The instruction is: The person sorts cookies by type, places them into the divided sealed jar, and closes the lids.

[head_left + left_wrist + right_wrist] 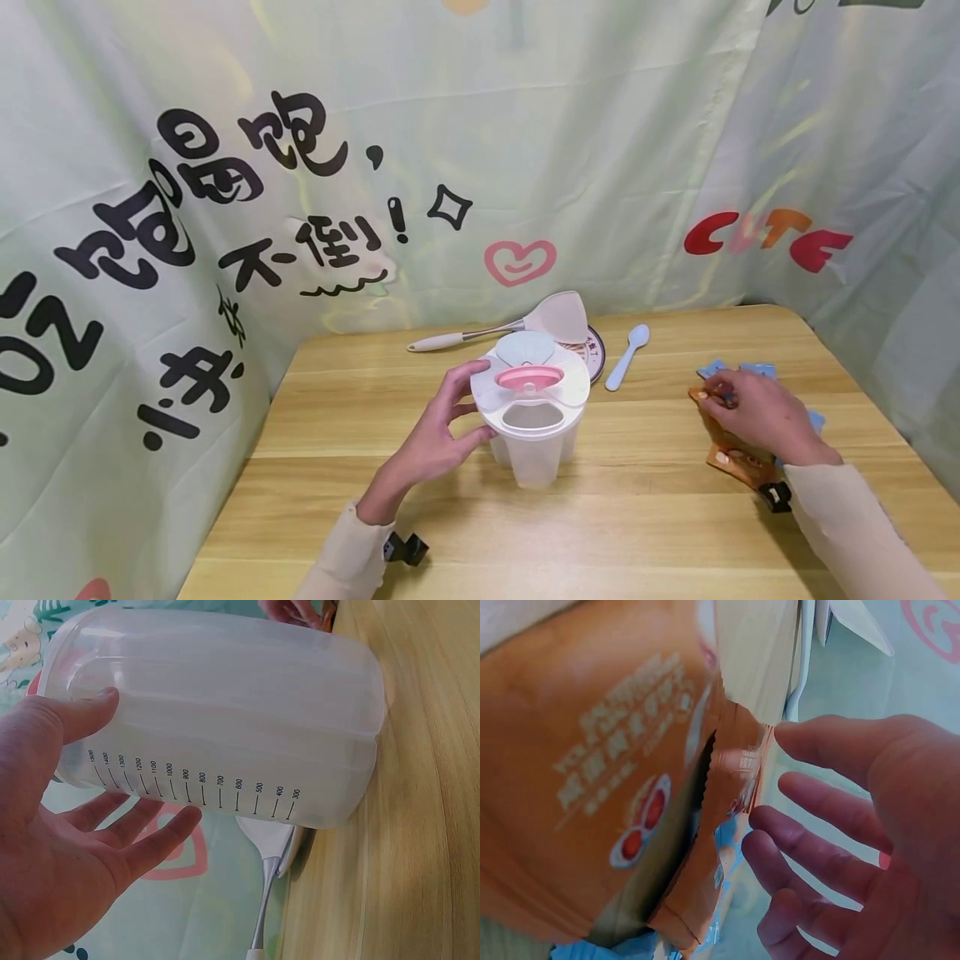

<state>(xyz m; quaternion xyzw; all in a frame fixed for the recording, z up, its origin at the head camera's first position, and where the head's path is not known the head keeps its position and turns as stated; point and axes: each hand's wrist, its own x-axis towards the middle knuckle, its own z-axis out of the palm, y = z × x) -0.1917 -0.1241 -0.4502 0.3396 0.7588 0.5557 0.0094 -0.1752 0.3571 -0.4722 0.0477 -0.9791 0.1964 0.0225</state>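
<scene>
A translucent plastic storage container (536, 458) with a white lid and pink handle stands upright on the table. My left hand (442, 425) grips its left side near the top. In the left wrist view, the thumb lies across the container wall (247, 697), and the other fingers are beside the printed measuring scale. My right hand (765, 412) is over orange packets (738, 464) at the right. In the right wrist view its fingers are loosely bent and spread beside an orange packet (570, 847), with no visible grip. Blue packets (757, 369) lie around the orange ones, partly hidden by the hand.
Behind the container lie a spatula (558, 317) with a pale handle and a round patterned item (596, 354), partly hidden. A light blue spoon (627, 358) rests to their right. A printed curtain (600, 167) hangs behind the wooden table (360, 400).
</scene>
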